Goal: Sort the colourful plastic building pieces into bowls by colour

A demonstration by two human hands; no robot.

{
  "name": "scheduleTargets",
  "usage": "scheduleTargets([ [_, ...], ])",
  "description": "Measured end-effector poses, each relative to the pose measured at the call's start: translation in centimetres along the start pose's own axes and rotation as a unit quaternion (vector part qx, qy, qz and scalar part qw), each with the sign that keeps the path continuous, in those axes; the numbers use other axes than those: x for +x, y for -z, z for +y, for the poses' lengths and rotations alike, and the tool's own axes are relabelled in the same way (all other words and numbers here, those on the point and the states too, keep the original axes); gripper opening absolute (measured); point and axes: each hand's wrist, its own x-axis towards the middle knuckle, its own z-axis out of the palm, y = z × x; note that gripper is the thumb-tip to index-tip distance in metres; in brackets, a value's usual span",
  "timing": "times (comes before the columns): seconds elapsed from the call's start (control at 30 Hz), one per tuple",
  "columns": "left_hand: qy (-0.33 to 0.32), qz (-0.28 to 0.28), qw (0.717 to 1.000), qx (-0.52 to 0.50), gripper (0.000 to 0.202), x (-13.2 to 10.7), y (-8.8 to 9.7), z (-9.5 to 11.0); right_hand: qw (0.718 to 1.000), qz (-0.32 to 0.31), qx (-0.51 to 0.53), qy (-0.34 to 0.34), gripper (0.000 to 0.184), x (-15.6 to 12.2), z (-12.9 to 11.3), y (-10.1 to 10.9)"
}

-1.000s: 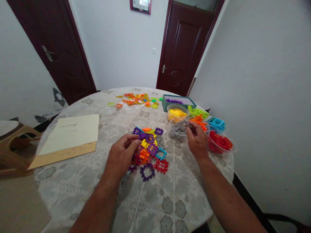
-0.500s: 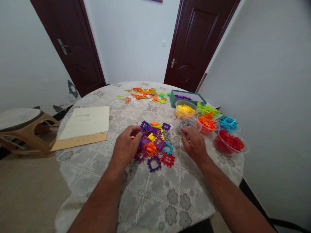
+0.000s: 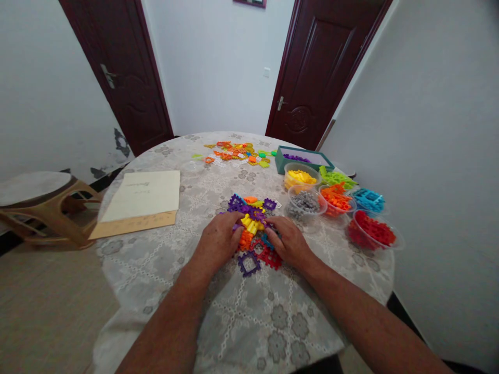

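A mixed heap of plastic interlocking building pieces lies on the table between my hands. My left hand (image 3: 221, 238) rests against the heap's left side, fingers and thumb apart, with a purple piece showing between them. From the right, my right hand (image 3: 289, 240) reaches into the heap, its fingers stretched and thumb apart; the fingertips are partly hidden among the pieces. Between the hands lie yellow pieces (image 3: 252, 225) and an orange piece (image 3: 245, 241). A purple square frame (image 3: 248, 264) and red pieces (image 3: 271, 255) lie at the near edge.
To the right stand clear bowls of grey pieces (image 3: 305, 202), yellow pieces (image 3: 301, 177), orange pieces (image 3: 336, 199), blue pieces (image 3: 368, 199) and red pieces (image 3: 372, 230). Behind them is a green box (image 3: 279, 162). Scattered pieces (image 3: 234, 151) lie far back; paper sheets (image 3: 146, 195) lie left.
My right hand has moved left from beside the grey bowl into the heap. My left hand has shifted right, further over the pieces. The view has tilted slightly.
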Motion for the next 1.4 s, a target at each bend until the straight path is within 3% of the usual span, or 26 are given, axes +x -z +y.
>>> scheduleTargets([
  [0.13, 0.010, 0.004, 1.000, -0.008, 0.032, -0.1, 0.2, 0.2, 0.985, 0.055, 0.076, -0.145, 0.036, 0.6, 0.6, 0.7],
  [0.2, 0.018, 0.012, 1.000, -0.019, 0.031, -0.1, 0.4, 0.2, 0.975, 0.046, 0.115, -0.182, 0.041, 1.4, 0.8, 0.9],
  [0.33, 0.054, 0.034, 0.997, -0.040, 0.027, 0.1, 0.8, 0.2, 0.981, -0.009, 0.112, -0.156, 0.040, 3.5, 1.1, 0.6],
  [0.53, 0.068, 0.021, 0.995, -0.071, 0.027, 0.0, 1.8, 0.4, 0.963, -0.057, 0.153, -0.215, 0.033, 6.0, 1.1, -1.7],
  [0.73, -0.078, -0.133, 0.987, -0.040, 0.046, -2.5, 2.8, 2.0, 0.977, -0.030, 0.080, -0.198, 0.026, 5.9, 1.8, -2.9],
  [0.87, -0.072, -0.196, 0.977, 0.033, 0.053, -3.2, 1.9, 3.0, 0.972, -0.017, 0.101, -0.212, 0.023, 5.6, 1.8, -3.1],
  [1.13, -0.083, -0.210, 0.967, 0.117, 0.062, -3.1, 0.9, 3.3, 0.969, 0.003, 0.125, -0.212, 0.025, 5.3, 2.1, -3.7],
  [1.33, -0.096, -0.217, 0.971, 0.028, 0.062, -3.2, 1.2, 3.2, 0.949, 0.032, 0.226, -0.219, 0.047, 5.3, 1.9, -3.5],
  [1.4, -0.098, -0.199, 0.975, -0.029, 0.054, -2.9, 1.6, 3.0, 0.944, 0.019, 0.243, -0.223, 0.041, 5.3, 1.6, -2.9],
])
